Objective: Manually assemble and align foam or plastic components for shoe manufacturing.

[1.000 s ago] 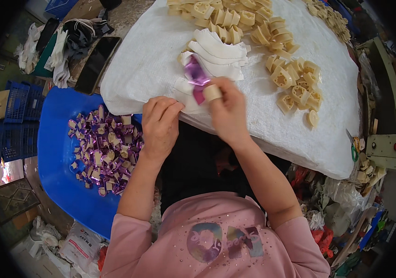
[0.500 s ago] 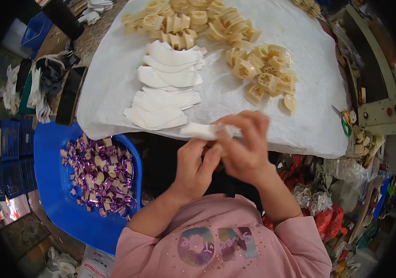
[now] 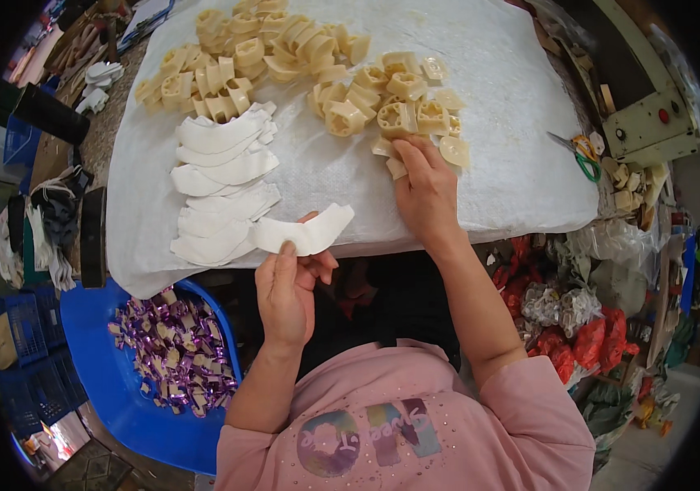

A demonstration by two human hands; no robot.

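Between the thumb and fingers of my left hand (image 3: 286,295) is a curved white strip (image 3: 305,233), held up at the near edge of the cloth. My right hand (image 3: 428,192) reaches forward to the near end of a pile of cream hollow moulded blocks (image 3: 397,119). Its fingers are closed around a cream block (image 3: 396,168), which they partly cover. Left of my left hand, several more white strips (image 3: 223,172) lie overlapping in a column. A second heap of cream blocks (image 3: 219,78) lies beyond them.
A white cloth (image 3: 497,184) covers the work surface. At the lower left a blue tub (image 3: 88,344) holds many purple-and-cream pieces (image 3: 174,344). Green-handled scissors (image 3: 587,168) lie at the right edge, near a machine box (image 3: 649,127). Red plastic bags (image 3: 591,340) hang below on the right.
My hands, together over a white strip before, have parted. The left now holds the strip to the left; the right has gone forward to the cream blocks. The whole view has shifted a little.
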